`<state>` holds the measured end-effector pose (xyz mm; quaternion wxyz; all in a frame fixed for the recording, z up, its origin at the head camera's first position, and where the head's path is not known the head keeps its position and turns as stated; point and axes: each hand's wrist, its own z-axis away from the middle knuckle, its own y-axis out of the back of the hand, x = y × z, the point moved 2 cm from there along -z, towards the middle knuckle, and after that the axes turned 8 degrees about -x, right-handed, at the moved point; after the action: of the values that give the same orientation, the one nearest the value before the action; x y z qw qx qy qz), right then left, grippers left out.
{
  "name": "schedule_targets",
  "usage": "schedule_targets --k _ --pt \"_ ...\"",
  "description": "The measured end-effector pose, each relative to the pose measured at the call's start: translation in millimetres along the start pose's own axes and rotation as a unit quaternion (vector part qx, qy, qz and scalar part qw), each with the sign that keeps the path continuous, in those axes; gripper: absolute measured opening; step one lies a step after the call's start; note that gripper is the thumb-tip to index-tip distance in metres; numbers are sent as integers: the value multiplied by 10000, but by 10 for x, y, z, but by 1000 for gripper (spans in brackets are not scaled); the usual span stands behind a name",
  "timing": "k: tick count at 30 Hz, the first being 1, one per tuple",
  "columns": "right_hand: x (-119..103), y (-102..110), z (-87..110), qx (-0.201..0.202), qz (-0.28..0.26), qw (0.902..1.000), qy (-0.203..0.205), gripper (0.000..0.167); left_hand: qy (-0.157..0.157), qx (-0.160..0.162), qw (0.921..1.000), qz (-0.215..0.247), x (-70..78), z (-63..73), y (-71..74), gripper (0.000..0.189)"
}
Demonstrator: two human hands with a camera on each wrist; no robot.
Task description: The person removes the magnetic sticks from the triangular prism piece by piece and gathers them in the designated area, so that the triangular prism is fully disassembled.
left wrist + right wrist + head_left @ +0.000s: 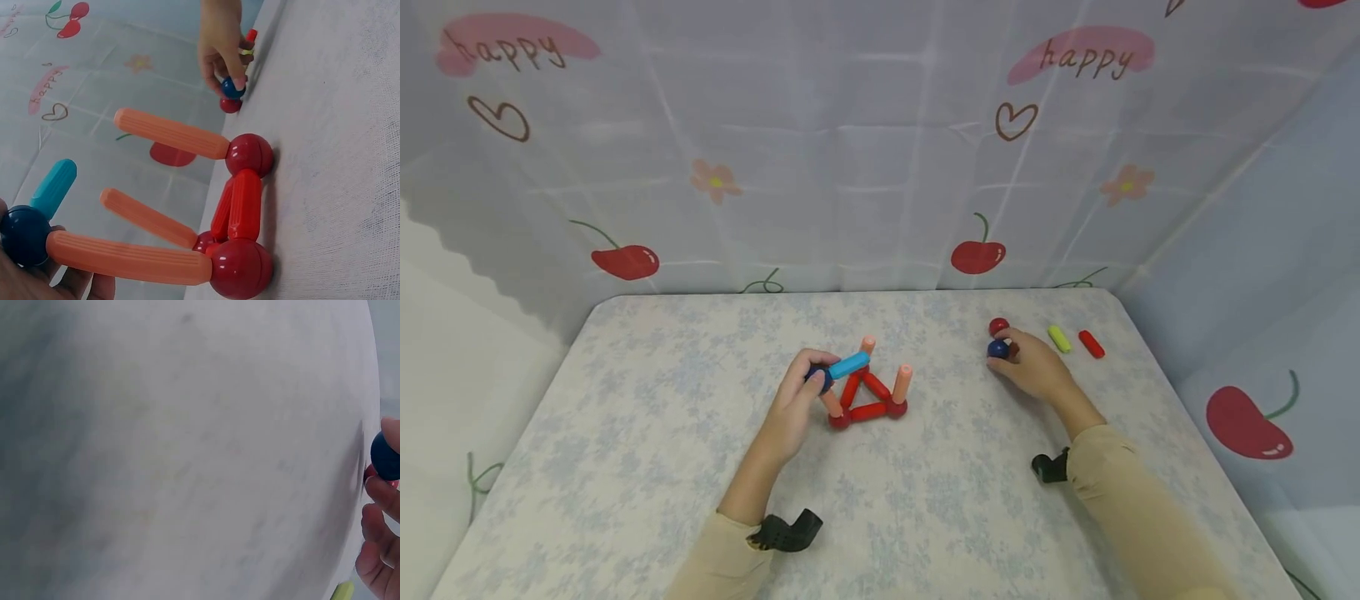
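On the table a frame of magnetic sticks and balls stands left of my right hand. Its base is a triangle of red sticks (868, 412) with red balls (242, 269) at the corners, and an orange stick (902, 384) rises from each corner. My left hand (787, 410) pinches a dark blue ball (25, 235) at the top of the left orange stick (128, 256). From that ball a light blue stick (850, 365) juts out. Farther right, my right hand (1039, 367) pinches another blue ball (997, 349) between thumb and fingers, close to a loose red ball (998, 326).
A yellow-green stick (1059, 338) and a red stick (1092, 344) lie beyond my right hand, near the table's back right corner. A printed curtain (850, 150) hangs behind the table's back edge. Black wrist mounts (788, 531) stick out from both sleeves.
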<state>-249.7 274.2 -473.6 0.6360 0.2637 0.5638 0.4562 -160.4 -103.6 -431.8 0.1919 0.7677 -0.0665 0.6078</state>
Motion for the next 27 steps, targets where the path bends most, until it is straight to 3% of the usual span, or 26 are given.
schedule_targets --k 5,14,21,27 --pt "-182 -21 -130 87 77 9997 227 50 -144 62 9999 38 -37 40 2 30" --pt "-419 -13 -369 74 331 9994 -8 55 -205 49 9997 100 -58 47 -5 29" --pt "-451 -61 -467 109 330 9991 -255 56 -208 81 9997 82 -53 46 -12 28" --pt "-438 -103 -510 95 363 9991 -173 57 -216 251 9993 167 -78 45 -6 30"
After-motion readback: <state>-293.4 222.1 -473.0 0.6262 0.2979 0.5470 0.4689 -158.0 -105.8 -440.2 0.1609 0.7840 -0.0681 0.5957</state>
